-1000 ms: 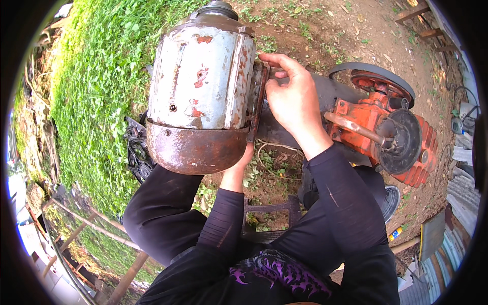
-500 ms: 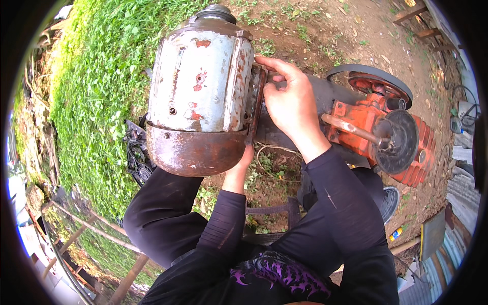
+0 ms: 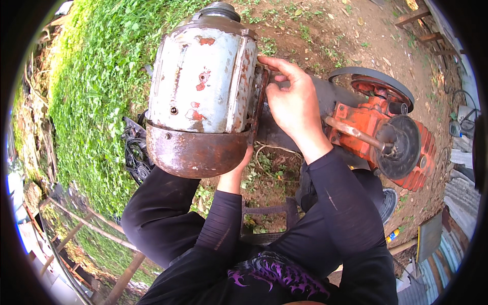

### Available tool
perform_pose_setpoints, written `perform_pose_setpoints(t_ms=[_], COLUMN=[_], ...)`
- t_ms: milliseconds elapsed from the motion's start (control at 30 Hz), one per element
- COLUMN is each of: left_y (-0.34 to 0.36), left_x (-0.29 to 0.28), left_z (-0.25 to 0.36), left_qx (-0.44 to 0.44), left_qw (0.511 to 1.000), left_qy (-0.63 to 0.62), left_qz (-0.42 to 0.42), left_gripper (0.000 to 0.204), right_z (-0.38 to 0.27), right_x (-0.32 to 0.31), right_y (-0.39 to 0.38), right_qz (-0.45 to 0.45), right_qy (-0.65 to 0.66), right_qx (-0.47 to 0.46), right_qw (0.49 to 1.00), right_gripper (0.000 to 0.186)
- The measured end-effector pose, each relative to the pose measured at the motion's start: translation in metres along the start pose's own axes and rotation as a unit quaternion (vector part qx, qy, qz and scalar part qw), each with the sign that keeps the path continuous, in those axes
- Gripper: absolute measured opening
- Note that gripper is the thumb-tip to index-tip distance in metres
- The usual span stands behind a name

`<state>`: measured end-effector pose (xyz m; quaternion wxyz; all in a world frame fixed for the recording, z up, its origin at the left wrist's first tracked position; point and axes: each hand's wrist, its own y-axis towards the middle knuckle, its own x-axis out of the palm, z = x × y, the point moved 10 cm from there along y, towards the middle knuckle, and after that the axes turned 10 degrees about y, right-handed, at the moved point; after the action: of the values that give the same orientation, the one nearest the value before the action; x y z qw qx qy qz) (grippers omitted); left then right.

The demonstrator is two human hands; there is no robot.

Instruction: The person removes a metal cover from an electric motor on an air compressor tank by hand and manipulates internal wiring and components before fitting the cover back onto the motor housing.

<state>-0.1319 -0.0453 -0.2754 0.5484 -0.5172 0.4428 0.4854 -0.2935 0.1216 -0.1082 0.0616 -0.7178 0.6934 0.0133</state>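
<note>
A large electric motor (image 3: pixel 208 86), with chipped pale blue paint and a rusty brown end cover, sits in front of me on the left. At its far end is a dark pulley (image 3: pixel 220 11). My right hand (image 3: pixel 294 99) is at the motor's right side, by the rusty mounting base (image 3: pixel 259 99); its index finger reaches along the edge and the other fingers are curled. What they hold, if anything, is hidden. My left hand (image 3: pixel 247 156) goes under the motor near its end cover, and its fingers are out of sight.
Right of the motor stands an orange compressor pump (image 3: pixel 356 119) with a belted wheel (image 3: pixel 378 84), on a dark tank (image 3: pixel 325 94). Black cables (image 3: pixel 136 157) lie in the grass at left. Corrugated sheets (image 3: pixel 460 203) line the right side.
The whole scene has shifted very slightly in the picture. Both hands stay at the same places on the motor, with no clear change in their hold.
</note>
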Motion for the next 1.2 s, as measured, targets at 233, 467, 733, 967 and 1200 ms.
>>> perform_pose_setpoints(t_ms=[233,467,733,967,1200], left_y=[0.007,0.004,0.004,0.0,0.007], left_x=[-0.028,-0.005,-0.029,-0.021,-0.044], left_z=[0.008,0.001,0.007,0.0,0.009], left_qx=[-0.018,-0.013,-0.024,-0.016,0.011], left_qw=[0.995,0.996,0.998,0.997,0.993], left_qy=[-0.027,0.032,-0.052,-0.073,-0.102], left_qz=[0.099,0.081,0.014,-0.007,0.059], left_gripper=[0.05,0.052,0.052,0.048,0.042], right_z=[0.0,-0.002,0.005,0.02,0.024], right_x=[0.0,0.002,0.0,0.003,0.011], right_y=[0.0,-0.001,0.001,0.002,0.001], right_qz=[-0.003,-0.006,-0.004,-0.023,-0.052], right_qy=[0.009,0.017,-0.004,-0.065,-0.088], right_qx=[0.004,-0.007,-0.002,0.069,0.047], right_qw=[1.0,1.0,1.0,0.995,0.994], right_gripper=[0.044,0.043,0.041,0.043,0.046])
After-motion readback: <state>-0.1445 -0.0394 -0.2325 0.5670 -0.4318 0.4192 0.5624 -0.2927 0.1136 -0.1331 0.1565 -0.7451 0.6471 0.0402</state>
